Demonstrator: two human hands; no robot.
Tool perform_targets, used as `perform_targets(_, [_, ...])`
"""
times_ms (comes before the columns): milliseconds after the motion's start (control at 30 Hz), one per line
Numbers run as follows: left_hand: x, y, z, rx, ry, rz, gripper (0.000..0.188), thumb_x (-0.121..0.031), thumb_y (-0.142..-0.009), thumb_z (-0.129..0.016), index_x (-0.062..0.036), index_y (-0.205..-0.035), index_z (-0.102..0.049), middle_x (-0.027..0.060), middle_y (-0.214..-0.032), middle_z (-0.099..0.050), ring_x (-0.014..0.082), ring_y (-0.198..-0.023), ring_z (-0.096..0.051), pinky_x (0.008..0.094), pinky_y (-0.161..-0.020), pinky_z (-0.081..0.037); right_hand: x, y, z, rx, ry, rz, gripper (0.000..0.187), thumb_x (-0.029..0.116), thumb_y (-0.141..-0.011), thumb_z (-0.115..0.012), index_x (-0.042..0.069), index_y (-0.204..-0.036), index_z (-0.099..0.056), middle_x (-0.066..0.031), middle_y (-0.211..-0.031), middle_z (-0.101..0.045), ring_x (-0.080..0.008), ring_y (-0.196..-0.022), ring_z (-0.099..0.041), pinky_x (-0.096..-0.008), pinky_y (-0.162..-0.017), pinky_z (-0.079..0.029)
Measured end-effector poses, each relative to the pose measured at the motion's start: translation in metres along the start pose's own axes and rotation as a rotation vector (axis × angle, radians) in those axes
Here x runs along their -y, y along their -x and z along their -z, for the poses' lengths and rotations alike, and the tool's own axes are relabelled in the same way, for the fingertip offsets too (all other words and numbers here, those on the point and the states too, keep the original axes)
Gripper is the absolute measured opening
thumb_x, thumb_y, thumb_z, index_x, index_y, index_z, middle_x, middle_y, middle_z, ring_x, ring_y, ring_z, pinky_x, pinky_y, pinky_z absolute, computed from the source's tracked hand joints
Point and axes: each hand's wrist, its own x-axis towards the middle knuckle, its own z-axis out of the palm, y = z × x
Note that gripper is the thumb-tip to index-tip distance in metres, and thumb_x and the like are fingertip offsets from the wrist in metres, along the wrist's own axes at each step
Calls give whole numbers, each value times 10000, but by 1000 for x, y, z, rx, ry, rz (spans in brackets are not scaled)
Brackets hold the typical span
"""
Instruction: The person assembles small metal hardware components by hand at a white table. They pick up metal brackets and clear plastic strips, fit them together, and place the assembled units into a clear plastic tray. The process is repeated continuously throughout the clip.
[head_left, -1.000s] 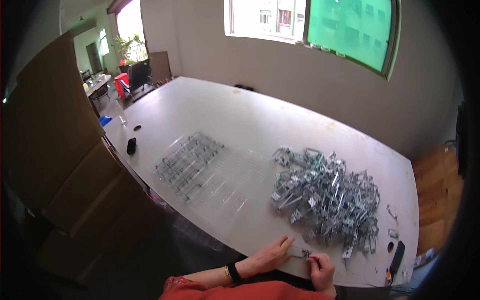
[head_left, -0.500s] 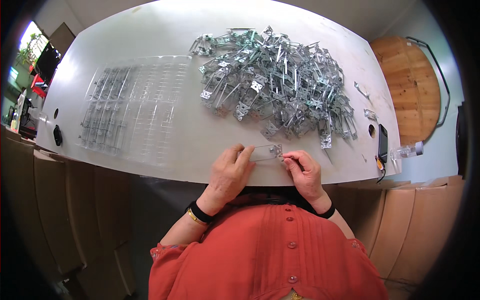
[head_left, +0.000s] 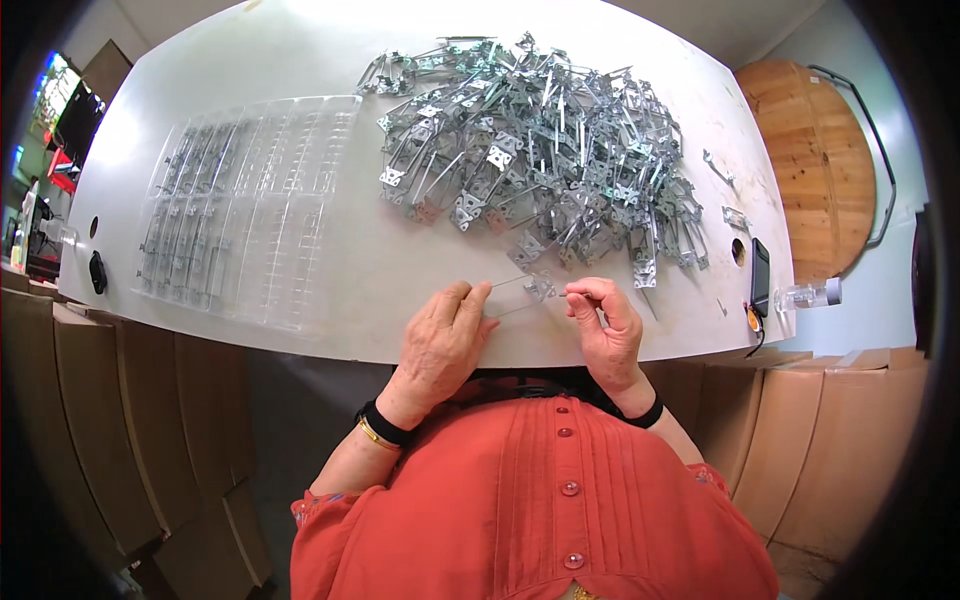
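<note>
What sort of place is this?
Probably a small workshop or packing room: a heap of metal parts and a partly filled, clear compartment tray on a big white table, with cardboard boxes on both sides.

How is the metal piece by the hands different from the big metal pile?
The metal piece is just one; the metal pile has lots, heaped up. The metal piece is between the left hand and right hand, but the metal pile lies farther away on the table. The metal piece's two rods stand apart; the metal pile's rods are tangled. Both look grey and metallic.
</note>
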Motion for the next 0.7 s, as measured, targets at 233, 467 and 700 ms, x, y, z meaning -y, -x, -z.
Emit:
perform_targets(233, [0,-1,5,12,65,2,482,-120,-914,-832,-13,-1357,-676,174,-1191,-674,356,-986,-706,438,-828,-594,-5,-1,-7,19,-15,-24,105,63,-1046,-751,31,-1144,-728,-80,-1112,-750,-148,-898,-680,-284,-803,-554])
perform_targets(467, [1,0,6,7,114,11,473,-134,-945,-821,-5,-1374,-669,180,-1184,-664,347,-942,-698,432,-778,-590,-3,1,-10,15,9,-31,94,60,-1040,-759,30,-1123,-727,-77,-1068,-747,-146,-875,-688,-284,-777,-557])
perform_targets(700, [2,1,6,5,112,-26,463,-138,-952,-814,-7,-1374,-675,173,-1174,-664,341,-931,-696,431,-779,-590,-1,2,-9,24,23,-69,86,60,-1028,-774,25,-1081,-716,-71,-1014,-724,-146,-845,-685,-285,-752,-556])
